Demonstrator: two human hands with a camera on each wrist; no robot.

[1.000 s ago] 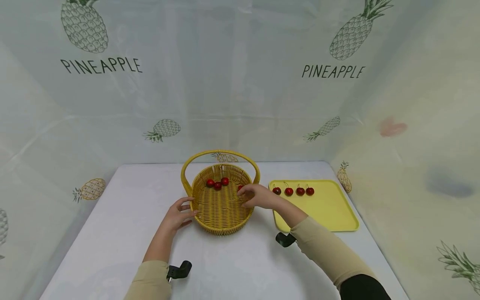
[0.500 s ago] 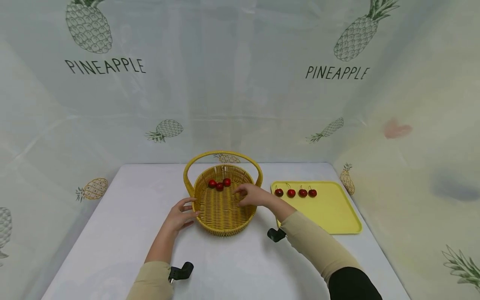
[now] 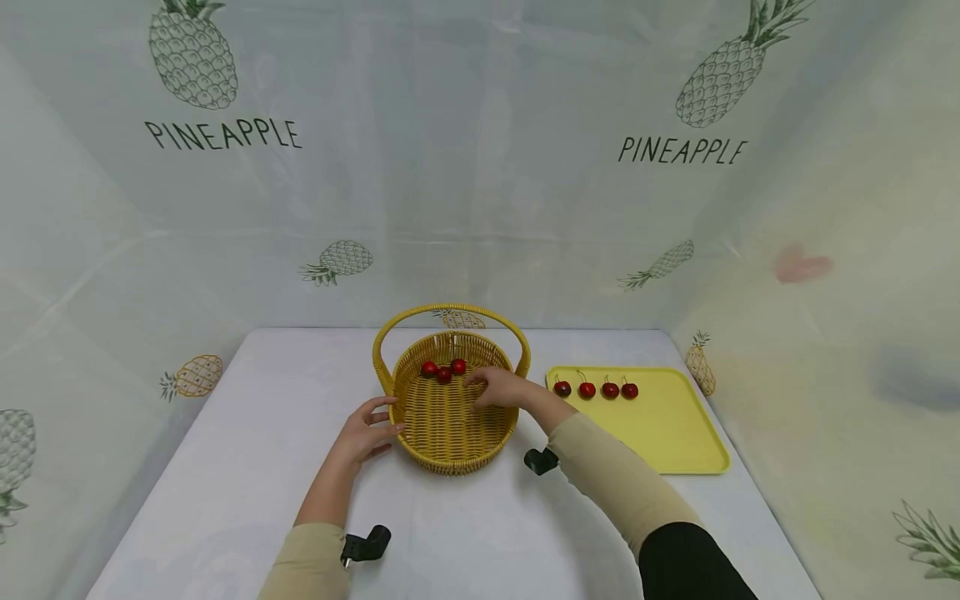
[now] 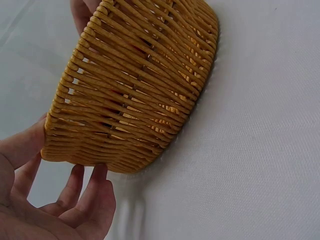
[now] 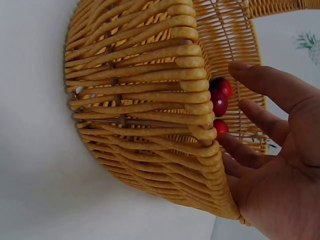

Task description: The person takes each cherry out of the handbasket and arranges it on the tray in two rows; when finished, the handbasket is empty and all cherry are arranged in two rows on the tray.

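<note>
A yellow wicker basket (image 3: 450,437) with an arched handle stands on the table. At its left side my left hand (image 3: 365,433) grips the rim, the fingertips set against the woven wall; the left wrist view shows these fingers (image 4: 90,200) up close. My right hand (image 3: 498,389) reaches over the right rim into the basket. Its fingers (image 5: 270,85) are spread apart and point down inside, no fruit showing between thumb and forefinger. Three red cherries (image 3: 444,375) lie together at the basket's back, just left of the right fingertips. The hand hides part of the basket's right inside.
A yellow tray (image 3: 667,433) lies to the right of the basket, with several stemmed cherries (image 3: 610,390) in a row along its back left. The right forearm (image 3: 615,475) passes over the tray's near left corner. A pineapple-print curtain (image 3: 435,183) hangs behind the white table (image 3: 435,533).
A cherry seen at the right fingertips one second ago is now out of sight. The right hand has shifted slightly left within the basket; the left hand stays at the rim.
</note>
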